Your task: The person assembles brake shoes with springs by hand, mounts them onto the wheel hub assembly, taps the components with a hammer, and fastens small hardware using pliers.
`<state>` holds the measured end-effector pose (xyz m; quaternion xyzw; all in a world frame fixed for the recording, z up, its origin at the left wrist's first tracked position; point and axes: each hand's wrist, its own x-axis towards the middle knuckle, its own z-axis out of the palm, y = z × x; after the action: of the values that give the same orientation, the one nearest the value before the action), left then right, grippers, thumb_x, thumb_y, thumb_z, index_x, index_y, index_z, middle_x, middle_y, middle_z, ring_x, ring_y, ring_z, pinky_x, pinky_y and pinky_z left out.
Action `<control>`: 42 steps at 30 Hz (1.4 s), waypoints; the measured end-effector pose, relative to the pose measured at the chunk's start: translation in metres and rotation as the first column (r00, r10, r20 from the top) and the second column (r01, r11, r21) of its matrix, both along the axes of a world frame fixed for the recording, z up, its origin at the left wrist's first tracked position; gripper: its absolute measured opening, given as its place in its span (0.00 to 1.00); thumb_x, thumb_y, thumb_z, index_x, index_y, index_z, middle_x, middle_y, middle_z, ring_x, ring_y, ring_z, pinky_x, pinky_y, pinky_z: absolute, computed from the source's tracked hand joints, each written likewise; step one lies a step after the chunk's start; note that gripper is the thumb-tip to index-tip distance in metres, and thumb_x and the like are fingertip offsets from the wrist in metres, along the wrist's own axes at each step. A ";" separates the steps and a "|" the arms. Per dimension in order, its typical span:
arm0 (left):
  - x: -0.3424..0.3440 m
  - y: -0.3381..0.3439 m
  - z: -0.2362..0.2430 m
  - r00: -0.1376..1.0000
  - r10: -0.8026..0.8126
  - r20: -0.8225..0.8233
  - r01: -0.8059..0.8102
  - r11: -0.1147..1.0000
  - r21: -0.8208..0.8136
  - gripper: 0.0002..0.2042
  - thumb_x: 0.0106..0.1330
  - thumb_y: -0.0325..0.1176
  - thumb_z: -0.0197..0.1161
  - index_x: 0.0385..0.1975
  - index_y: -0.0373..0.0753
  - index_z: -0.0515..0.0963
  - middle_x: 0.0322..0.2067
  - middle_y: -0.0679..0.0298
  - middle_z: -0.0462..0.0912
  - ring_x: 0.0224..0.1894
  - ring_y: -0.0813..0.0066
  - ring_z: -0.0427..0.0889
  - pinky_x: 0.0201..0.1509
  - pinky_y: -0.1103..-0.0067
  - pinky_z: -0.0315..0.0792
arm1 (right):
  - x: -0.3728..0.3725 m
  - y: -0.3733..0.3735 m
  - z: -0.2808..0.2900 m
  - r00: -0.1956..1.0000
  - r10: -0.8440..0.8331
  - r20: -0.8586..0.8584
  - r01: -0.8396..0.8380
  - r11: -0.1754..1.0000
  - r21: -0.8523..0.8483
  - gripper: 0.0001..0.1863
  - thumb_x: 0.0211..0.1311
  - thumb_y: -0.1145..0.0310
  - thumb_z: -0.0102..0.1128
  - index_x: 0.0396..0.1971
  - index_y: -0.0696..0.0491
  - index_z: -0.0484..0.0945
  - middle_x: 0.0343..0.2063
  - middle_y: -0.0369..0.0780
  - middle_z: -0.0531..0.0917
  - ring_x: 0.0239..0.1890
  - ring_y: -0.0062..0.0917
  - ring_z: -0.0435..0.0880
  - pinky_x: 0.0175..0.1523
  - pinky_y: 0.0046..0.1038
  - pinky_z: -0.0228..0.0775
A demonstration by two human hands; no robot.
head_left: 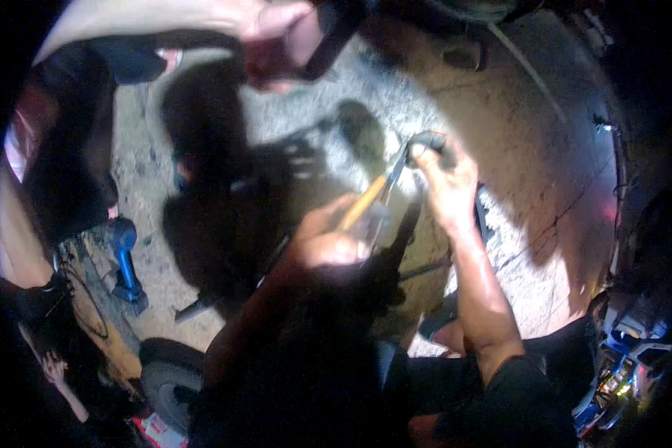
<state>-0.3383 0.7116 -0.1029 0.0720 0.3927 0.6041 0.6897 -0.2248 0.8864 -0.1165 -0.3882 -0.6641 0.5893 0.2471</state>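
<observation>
In the middle of the view, my left hand [325, 243] is closed around the yellow-orange handle of a pair of pliers [366, 200]. The jaws of the pliers point up and to the right, toward my right hand [452, 175]. My right thumb and fingers are pinched together right beside the jaws. Something small and dark seems to be between them, too blurred to name. Bright light falls on the concrete floor [291, 108] beneath both hands.
Another person's hand [284, 45] reaches in at the top with a dark object. A blue cordless power tool [127, 265] stands at left. Below it are a tyre [168, 377] and a red-and-white box [157, 429]. Assorted shiny items [623, 373] lie at lower right.
</observation>
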 end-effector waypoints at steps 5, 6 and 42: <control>-0.003 0.025 0.024 0.992 0.096 -0.077 -0.088 0.991 0.101 0.28 0.43 0.27 0.56 0.51 0.32 0.71 0.34 0.65 0.76 0.33 0.78 0.74 0.38 0.82 0.68 | -0.019 0.018 0.028 0.997 -0.079 0.007 0.078 0.987 0.139 0.08 0.58 0.75 0.57 0.38 0.58 0.78 0.30 0.36 0.82 0.32 0.15 0.78 0.40 0.17 0.71; -0.003 0.033 0.030 0.975 0.156 -0.161 -0.140 0.984 0.106 0.27 0.42 0.27 0.56 0.50 0.32 0.71 0.33 0.65 0.76 0.33 0.78 0.74 0.37 0.83 0.68 | -0.025 0.030 0.025 0.998 -0.058 -0.038 0.068 0.930 0.360 0.08 0.57 0.75 0.57 0.37 0.57 0.79 0.30 0.36 0.83 0.32 0.15 0.78 0.40 0.17 0.71; -0.011 0.036 0.037 1.000 0.017 -0.010 -0.015 0.985 0.171 0.39 0.42 0.29 0.58 0.61 0.29 0.59 0.50 0.52 0.73 0.50 0.65 0.75 0.52 0.74 0.71 | -0.030 0.036 0.058 0.927 -0.237 -0.292 0.196 0.967 -0.163 0.08 0.58 0.76 0.59 0.38 0.60 0.78 0.30 0.37 0.80 0.29 0.18 0.79 0.34 0.22 0.76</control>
<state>-0.3490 0.7475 -0.0656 0.1314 0.3437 0.6406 0.6739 -0.2547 0.9221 -0.0581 -0.3776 -0.5300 0.6541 0.3856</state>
